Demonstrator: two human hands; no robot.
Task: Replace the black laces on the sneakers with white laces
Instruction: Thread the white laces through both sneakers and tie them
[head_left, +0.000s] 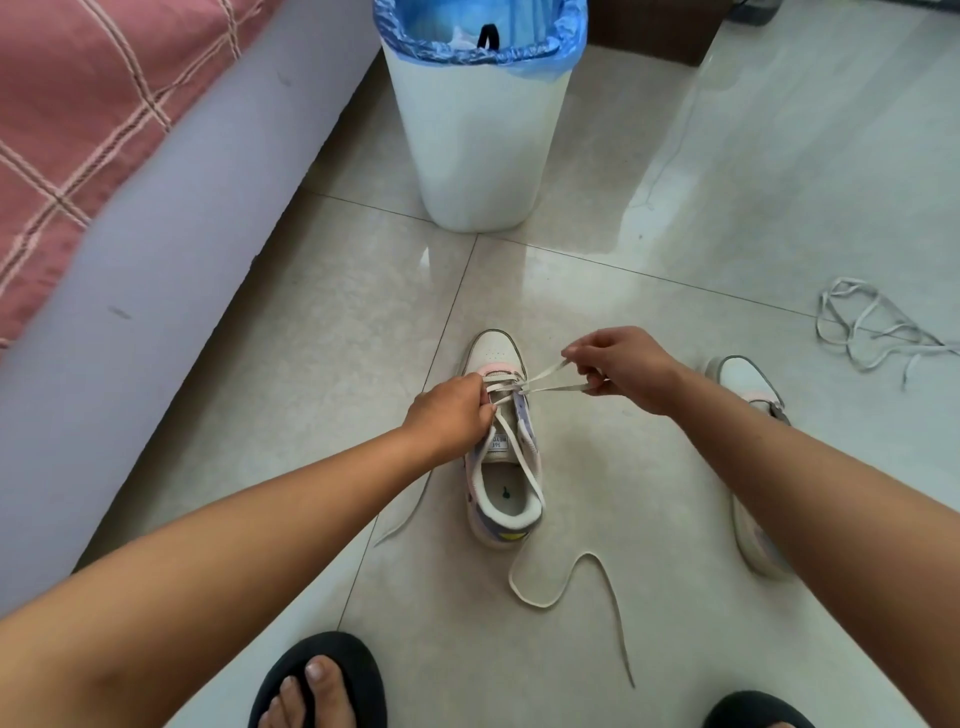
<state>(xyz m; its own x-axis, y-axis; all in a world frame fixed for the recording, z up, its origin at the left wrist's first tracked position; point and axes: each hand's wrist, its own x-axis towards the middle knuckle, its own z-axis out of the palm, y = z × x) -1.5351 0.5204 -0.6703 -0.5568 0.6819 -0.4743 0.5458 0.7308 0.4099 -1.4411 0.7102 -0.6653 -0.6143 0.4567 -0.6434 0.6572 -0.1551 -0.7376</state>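
A white and pink sneaker (506, 499) stands on the floor tiles, toe pointing away from me. A white lace (550, 378) is threaded through its front eyelets, and its loose ends trail over the floor behind the heel. My left hand (451, 413) grips the sneaker's left side at the eyelets. My right hand (626, 369) pinches a loop of the white lace and holds it taut to the right of the shoe. The second sneaker (748, 384) lies at the right, partly hidden by my right forearm. A black lace (488, 36) shows inside the bin.
A white waste bin (480, 140) with a blue liner stands just beyond the sneaker. Another white lace (867, 332) lies tangled on the floor at the far right. A bed edge (156, 234) with a pink blanket runs along the left. My feet in black slippers (322, 680) are at the bottom.
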